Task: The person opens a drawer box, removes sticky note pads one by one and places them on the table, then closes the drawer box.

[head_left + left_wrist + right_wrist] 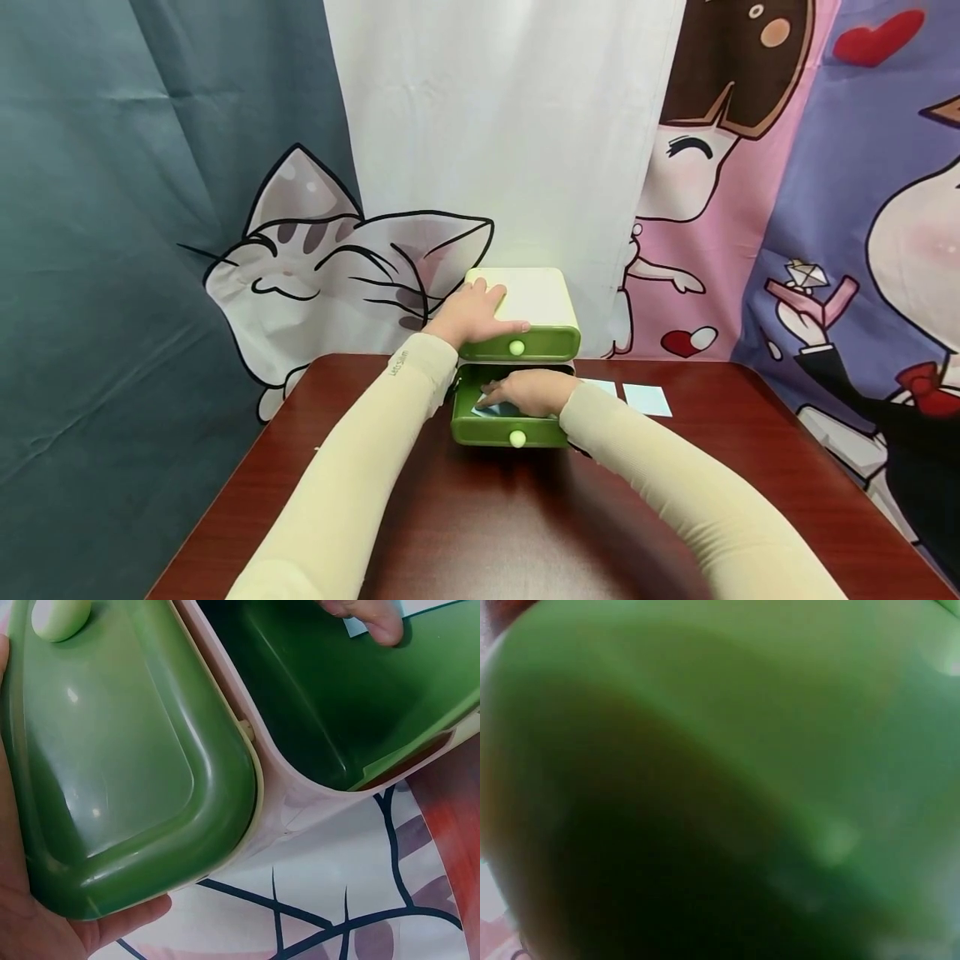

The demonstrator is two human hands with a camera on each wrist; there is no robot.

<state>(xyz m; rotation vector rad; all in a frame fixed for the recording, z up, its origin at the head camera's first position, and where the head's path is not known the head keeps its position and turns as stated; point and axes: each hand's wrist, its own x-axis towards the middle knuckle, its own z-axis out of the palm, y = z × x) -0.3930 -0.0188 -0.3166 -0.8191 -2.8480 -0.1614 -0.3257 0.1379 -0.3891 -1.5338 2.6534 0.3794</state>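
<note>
A small two-tier cabinet with a cream body and green drawers stands at the table's back. My left hand rests on top of its upper tier, thumb along the front edge; in the left wrist view a finger lies against the side. The upper drawer is closed. My right hand reaches into the pulled-out lower drawer, its fingers over a light blue sheet of paper. Its thumb is hidden, so I cannot tell whether it pinches the sheet. The right wrist view is mostly blurred green.
Two pale paper squares lie to the right of the cabinet, the nearer one in full sight and the other partly behind the right arm. The brown table extends toward me. A cartoon-printed curtain hangs right behind the cabinet.
</note>
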